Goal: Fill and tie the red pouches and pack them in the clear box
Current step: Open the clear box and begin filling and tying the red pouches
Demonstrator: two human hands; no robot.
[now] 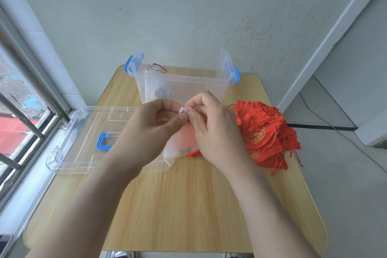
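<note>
Over the middle of the wooden table [188,205], my left hand [152,123] and my right hand [211,123] meet. Both pinch the thin drawstring [182,109] at the neck of a pale, sheer pouch [180,144] that hangs below them, with small dark contents at its bottom. A pile of red pouches [266,134] with gold print and red strings lies to the right of my right hand. The clear box [182,84] with blue latches stands open behind my hands. Inside it leans a pale pouch with red strings [156,81].
The clear lid [83,138] with a blue handle lies flat on the table's left side, reaching the window sill. A barred window [18,111] is at the left, a wall right behind the box. A grey cable [335,128] runs on the floor at right.
</note>
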